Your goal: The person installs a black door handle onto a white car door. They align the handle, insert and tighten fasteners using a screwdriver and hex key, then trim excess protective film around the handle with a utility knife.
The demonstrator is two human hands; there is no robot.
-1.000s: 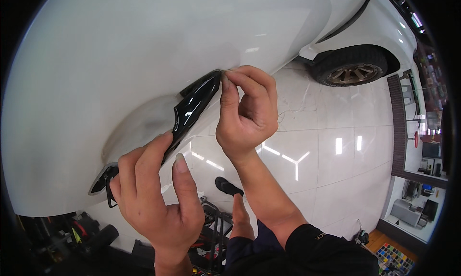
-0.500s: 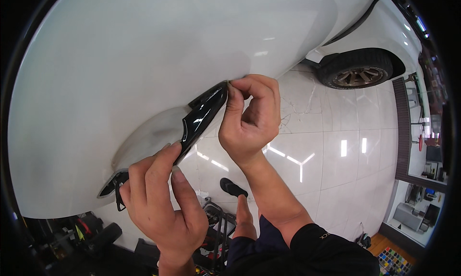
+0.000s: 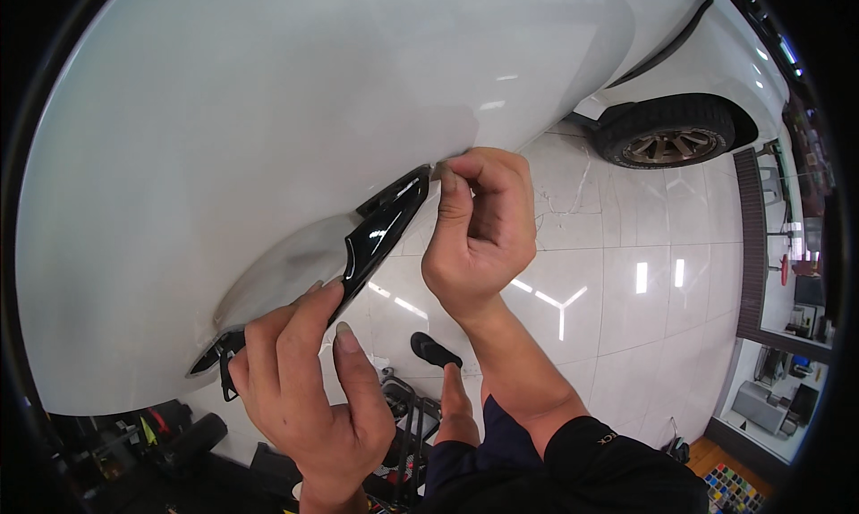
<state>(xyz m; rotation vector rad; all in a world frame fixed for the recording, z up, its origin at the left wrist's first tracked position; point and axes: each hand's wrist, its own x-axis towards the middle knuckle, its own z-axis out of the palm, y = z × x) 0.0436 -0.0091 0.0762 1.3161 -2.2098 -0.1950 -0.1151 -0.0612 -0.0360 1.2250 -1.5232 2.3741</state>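
The person's left hand [image 3: 313,411] is nearest, its fingers bent side by side, the index fingertip on the lower part of a glossy black door handle [image 3: 380,232], the thumb spread away from it. The right hand [image 3: 483,237] has thumb and index finger pressed together just beside the handle's upper tip; whether something thin lies between them, I cannot tell. The handle slants across a shallow hollow [image 3: 286,268] in a white car door [image 3: 268,102], with a dark opening [image 3: 211,355] near its lower end. Below, a foot in a black sandal [image 3: 435,349] stands on pale floor tiles [image 3: 640,326]; farther off is a wheel [image 3: 667,140].
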